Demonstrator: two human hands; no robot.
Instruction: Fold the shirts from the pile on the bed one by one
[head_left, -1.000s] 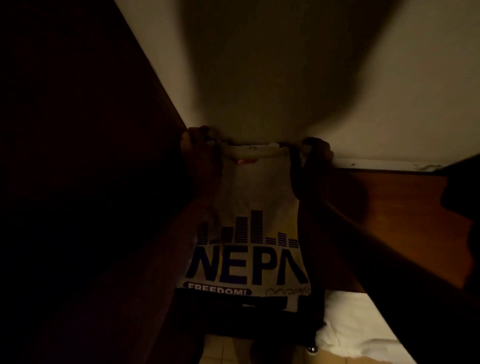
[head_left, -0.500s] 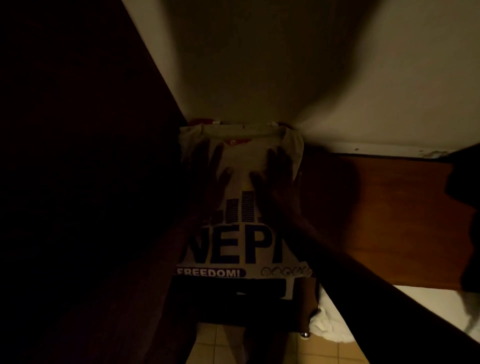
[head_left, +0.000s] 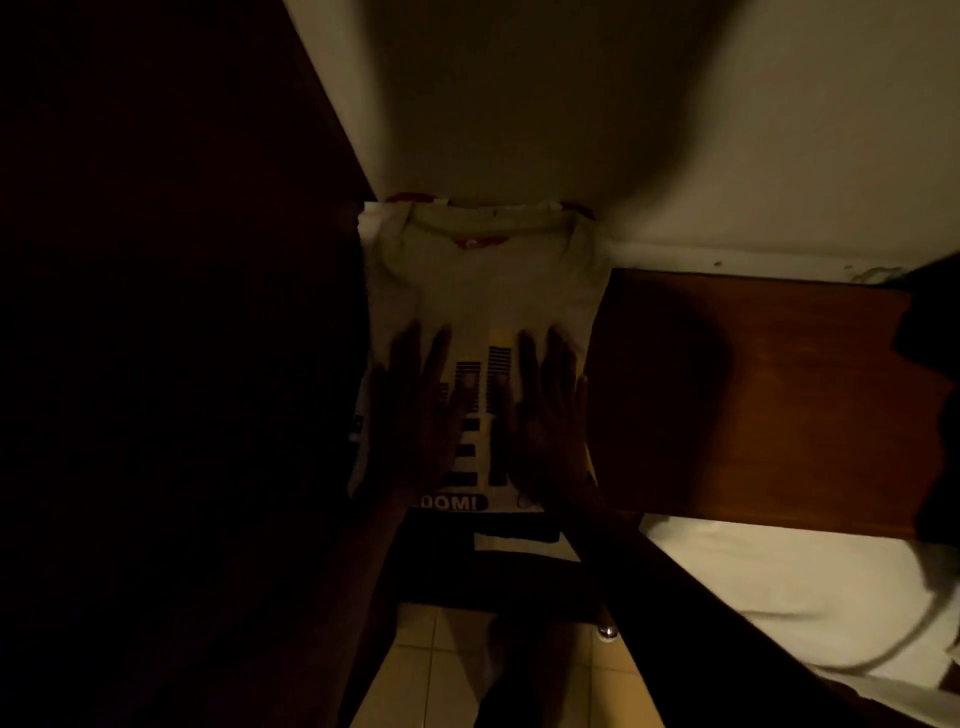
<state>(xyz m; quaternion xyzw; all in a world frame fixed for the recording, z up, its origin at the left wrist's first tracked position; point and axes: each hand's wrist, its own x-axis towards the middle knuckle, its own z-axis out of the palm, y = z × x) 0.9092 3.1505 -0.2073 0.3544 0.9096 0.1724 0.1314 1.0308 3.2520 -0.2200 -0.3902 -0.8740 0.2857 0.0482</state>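
At frame centre the folded white shirt (head_left: 488, 286) lies with its collar toward the top. The left hand (head_left: 415, 415) and right hand (head_left: 545, 421) press flat on its print, side by side, each grip wide, fingers straight.

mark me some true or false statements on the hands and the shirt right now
1. The left hand and the right hand both lie flat on the T-shirt, fingers straight. True.
2. The collar points toward the person. False: it lies at the far end, by the wall.
3. The right hand pinches a sleeve. False: it presses flat on the print.
4. A red label shows inside the collar. True.
5. A tiled floor shows below the near edge of the shirt. True.
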